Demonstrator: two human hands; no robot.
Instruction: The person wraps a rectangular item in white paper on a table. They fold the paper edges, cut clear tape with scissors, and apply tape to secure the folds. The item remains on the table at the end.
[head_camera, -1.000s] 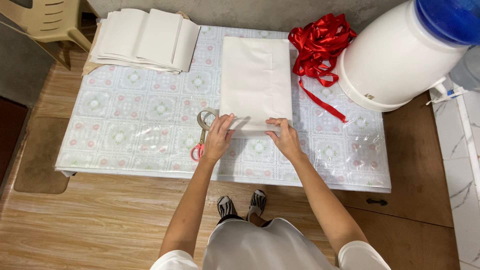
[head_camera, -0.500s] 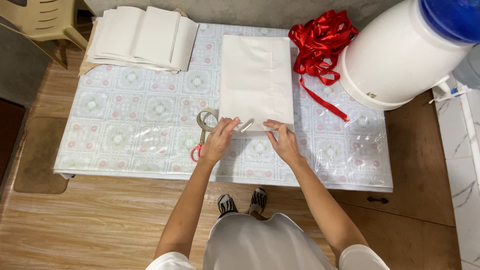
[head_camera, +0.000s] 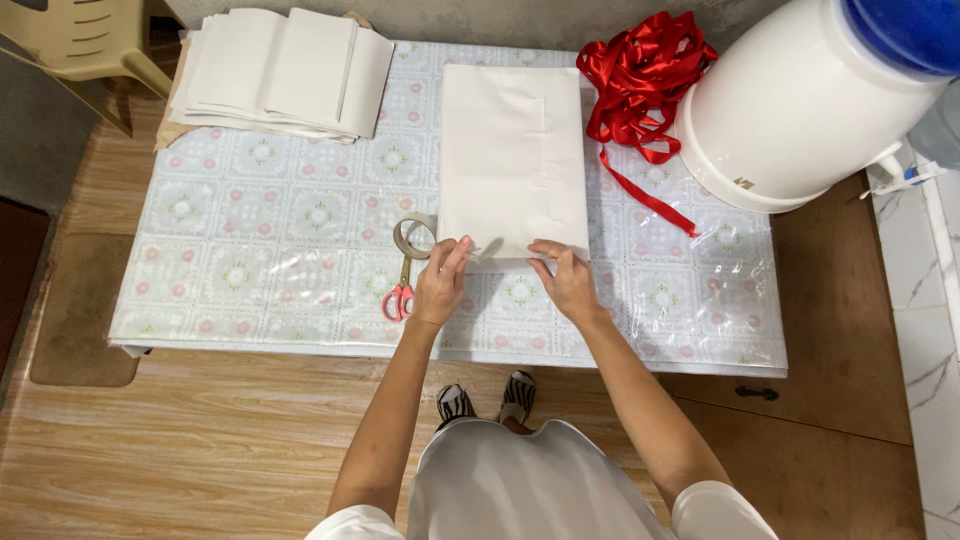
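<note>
Both hands (head_camera: 505, 280) on white paper's (head_camera: 512, 160) near edge

On the table (head_camera: 250, 290), the folded paper sheet (head_camera: 512, 150) lies centre, tape roll (head_camera: 413, 237) and scissors (head_camera: 400, 292) left, ribbon (head_camera: 640, 85) right, paper stack (head_camera: 280, 75) far left
</note>
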